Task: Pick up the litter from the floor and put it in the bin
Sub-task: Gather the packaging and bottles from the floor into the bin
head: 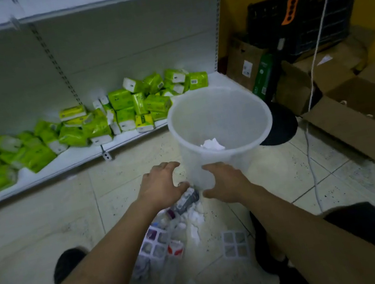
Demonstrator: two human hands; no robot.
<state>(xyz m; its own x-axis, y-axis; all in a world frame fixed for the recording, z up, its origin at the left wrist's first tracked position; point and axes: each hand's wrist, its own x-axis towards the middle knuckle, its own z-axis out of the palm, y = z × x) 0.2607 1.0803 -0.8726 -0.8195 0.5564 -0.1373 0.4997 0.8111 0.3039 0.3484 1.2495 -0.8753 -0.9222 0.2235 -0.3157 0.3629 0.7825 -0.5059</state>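
Observation:
A translucent white bin (218, 111) stands on the tiled floor ahead of me, with a crumpled white tissue (213, 144) inside it. My right hand (225, 182) rests against the bin's near wall, fingers spread. My left hand (161, 185) hovers palm down just left of the bin, fingers apart, holding nothing. Below both hands lies a heap of litter: a grey carton (187, 200), white tissues (195, 217), clear plastic blister trays (155, 244) and a red-and-white wrapper (175, 249). Another blister tray (235, 245) lies to the right.
A white shelf (79, 155) on the left carries several green tissue packs (123, 108). Cardboard boxes (351, 119) and a black crate (304, 15) crowd the right side. A white cord (313, 170) trails over the floor. My dark shoes (68, 263) flank the litter.

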